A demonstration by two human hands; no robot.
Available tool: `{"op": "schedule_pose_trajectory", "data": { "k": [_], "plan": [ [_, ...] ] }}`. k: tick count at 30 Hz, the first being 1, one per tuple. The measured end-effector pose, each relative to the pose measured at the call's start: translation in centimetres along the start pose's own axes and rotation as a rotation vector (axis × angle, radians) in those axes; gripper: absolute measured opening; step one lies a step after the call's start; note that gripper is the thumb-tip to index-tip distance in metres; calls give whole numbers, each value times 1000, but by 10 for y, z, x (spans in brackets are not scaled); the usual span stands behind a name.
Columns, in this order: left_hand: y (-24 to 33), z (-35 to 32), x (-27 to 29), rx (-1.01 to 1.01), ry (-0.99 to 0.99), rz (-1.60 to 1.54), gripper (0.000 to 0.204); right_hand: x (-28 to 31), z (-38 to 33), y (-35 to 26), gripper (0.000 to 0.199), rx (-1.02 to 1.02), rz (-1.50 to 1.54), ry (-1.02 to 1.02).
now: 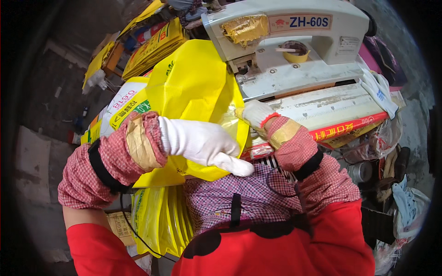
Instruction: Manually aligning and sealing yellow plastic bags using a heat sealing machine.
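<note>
A large yellow woven plastic bag with printed patches lies in front of me, its edge up against the head of a grey sewing machine. My left hand, in a white knit glove, rests palm down on the near part of the bag. Its thumb sticks out apart from the fingers, whose tips are partly turned under. My right hand, in a greyish-white glove with a red cuff edge, is closed on the bag's right edge, just below the needle area. Its fingertips are partly hidden.
A tape roll lies on the machine bed. Stacked yellow bags lie at the far left, and more folded yellow bags hang near my lap. A white cloth drapes over the right end. Clutter and a light blue cloth are at right.
</note>
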State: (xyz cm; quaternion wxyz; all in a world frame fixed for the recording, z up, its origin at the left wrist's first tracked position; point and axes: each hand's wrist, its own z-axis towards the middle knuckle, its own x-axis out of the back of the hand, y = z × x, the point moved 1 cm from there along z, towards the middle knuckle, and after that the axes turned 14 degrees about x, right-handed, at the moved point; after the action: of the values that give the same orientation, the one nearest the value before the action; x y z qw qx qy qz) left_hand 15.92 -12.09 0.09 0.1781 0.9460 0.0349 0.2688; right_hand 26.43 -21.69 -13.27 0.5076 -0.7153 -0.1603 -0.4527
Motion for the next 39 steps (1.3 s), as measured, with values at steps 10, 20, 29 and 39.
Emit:
{"op": "schedule_pose_trajectory", "data": {
  "k": [10,20,29,39],
  "plan": [
    [-20,67,42,296,258,823,30,-33,31,40,28,217,75,17],
    [-131,56,69,592,768,730,16,-1,10,-53,53,165,209,406],
    [-32,-154,29,145,1694,1021,36,-10,80,-65,27,-83,-153,424],
    [-177,-169,-38,439,1231,133,64,41,-21,-119,11,610,715,903]
  ]
}}
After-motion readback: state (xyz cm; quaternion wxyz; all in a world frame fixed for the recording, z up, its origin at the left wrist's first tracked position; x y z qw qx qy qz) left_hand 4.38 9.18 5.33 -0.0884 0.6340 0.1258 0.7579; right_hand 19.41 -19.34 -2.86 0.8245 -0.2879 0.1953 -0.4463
